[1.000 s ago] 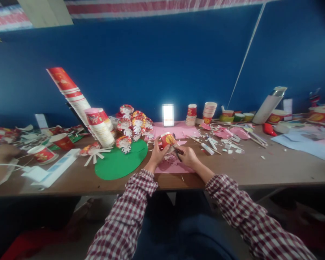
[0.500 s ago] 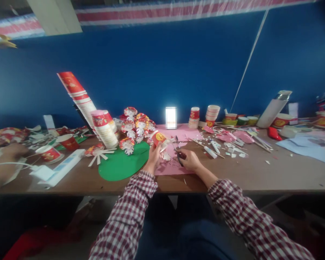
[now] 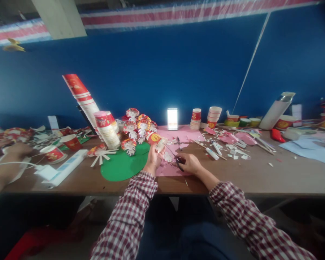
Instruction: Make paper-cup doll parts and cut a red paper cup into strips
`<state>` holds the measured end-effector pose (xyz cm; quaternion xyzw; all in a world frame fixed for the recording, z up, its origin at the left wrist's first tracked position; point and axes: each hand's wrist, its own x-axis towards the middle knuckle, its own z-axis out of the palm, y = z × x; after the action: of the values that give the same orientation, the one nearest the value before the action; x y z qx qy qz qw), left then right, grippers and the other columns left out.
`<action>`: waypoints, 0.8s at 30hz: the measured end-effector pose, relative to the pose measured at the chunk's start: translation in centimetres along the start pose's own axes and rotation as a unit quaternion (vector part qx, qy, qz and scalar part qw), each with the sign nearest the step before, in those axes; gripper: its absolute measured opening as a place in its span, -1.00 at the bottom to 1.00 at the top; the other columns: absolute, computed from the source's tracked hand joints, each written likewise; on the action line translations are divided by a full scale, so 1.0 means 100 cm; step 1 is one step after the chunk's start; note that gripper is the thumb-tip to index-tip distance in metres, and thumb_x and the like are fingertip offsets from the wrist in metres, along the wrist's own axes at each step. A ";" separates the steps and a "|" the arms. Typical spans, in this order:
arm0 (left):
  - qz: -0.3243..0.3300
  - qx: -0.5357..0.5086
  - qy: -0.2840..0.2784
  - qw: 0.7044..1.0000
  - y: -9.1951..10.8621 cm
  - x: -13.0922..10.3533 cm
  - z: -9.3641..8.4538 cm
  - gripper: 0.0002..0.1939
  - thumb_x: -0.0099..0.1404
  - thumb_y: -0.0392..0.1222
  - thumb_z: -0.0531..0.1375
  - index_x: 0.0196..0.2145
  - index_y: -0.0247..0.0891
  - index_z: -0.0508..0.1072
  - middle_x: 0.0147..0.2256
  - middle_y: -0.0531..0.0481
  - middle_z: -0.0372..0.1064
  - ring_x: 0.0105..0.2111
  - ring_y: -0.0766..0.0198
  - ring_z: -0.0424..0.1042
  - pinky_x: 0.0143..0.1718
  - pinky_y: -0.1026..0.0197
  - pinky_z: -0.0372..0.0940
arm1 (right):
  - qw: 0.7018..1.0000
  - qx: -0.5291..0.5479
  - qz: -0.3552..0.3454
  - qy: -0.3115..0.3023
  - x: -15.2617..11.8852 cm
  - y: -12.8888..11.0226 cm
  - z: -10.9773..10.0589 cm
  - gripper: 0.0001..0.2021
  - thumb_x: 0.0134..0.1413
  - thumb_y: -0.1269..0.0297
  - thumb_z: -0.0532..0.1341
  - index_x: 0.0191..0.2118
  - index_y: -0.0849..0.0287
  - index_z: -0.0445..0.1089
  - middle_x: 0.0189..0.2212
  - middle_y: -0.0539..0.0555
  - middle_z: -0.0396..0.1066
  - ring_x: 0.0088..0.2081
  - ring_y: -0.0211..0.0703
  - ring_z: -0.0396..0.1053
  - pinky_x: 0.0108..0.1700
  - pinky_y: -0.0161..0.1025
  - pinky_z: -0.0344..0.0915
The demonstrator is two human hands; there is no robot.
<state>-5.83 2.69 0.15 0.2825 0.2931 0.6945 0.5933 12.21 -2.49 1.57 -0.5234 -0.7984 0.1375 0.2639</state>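
Note:
My left hand (image 3: 154, 159) is closed around a red and white paper cup (image 3: 154, 138) with a yellow emblem, held tilted over the work area. My right hand (image 3: 191, 164) grips black-handled scissors (image 3: 180, 162), whose blades point up and left at the cup's pale side. Whether the blades touch the cup is too blurred to tell. Under both hands lies a pink paper sheet (image 3: 166, 171); a small white paper cut-out (image 3: 168, 156) rests on it. Farther back on the sheet is a slim dark tool (image 3: 179, 143).
Green card (image 3: 124, 169) and several paper-cup figures (image 3: 143, 124) sit left, beside tall cup stacks (image 3: 107, 130). A power strip (image 3: 70, 166) and a co-worker's hand (image 3: 14, 159) are farther left. Right are paper scraps (image 3: 235, 151), a glue bottle (image 3: 211, 153) and more stacked cups (image 3: 213, 115).
The paper cup has tipped over to the left in my left hand. The scissors have shifted slightly, their blades still by the cup. The whole view has moved slightly.

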 end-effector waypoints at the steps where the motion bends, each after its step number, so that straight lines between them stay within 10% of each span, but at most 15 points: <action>1: -0.002 -0.001 -0.002 1.000 0.000 0.000 0.000 -0.77 0.21 -0.08 0.13 -0.20 -0.22 0.33 -0.21 -0.07 0.42 -0.06 0.22 0.40 -0.09 0.14 0.35 | 1.000 -0.004 -0.001 -0.001 0.000 0.000 0.000 -0.66 -0.06 -0.01 0.23 -0.21 0.08 0.49 -0.47 0.03 0.48 -0.48 -0.23 0.34 -0.46 -0.35 0.06; 7: -0.053 -0.018 -0.020 0.998 0.002 -0.004 0.003 -0.76 0.18 -0.12 0.17 -0.21 -0.27 0.35 -0.27 -0.07 0.44 -0.24 0.24 0.47 -0.38 0.30 0.36 | 1.000 0.003 -0.011 0.005 -0.001 -0.001 -0.001 -0.60 -0.05 -0.07 0.22 -0.17 0.08 0.49 -0.44 0.03 0.49 -0.43 -0.21 0.37 -0.41 -0.35 0.10; 24: -0.044 0.057 -0.083 0.994 -0.007 -0.007 0.004 -0.66 0.05 -0.18 0.33 -0.21 -0.21 0.35 -0.16 -0.03 0.41 -0.13 0.28 0.41 0.04 0.07 0.22 | 0.998 0.062 0.011 0.001 0.001 0.004 0.002 -0.60 -0.05 -0.05 0.23 -0.16 0.10 0.49 -0.51 0.01 0.44 -0.48 -0.23 0.32 -0.45 -0.37 0.12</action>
<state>-4.95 2.10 -0.12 0.3597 0.2938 0.6240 0.6284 12.38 -2.19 1.17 -0.5145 -0.7827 0.1892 0.2949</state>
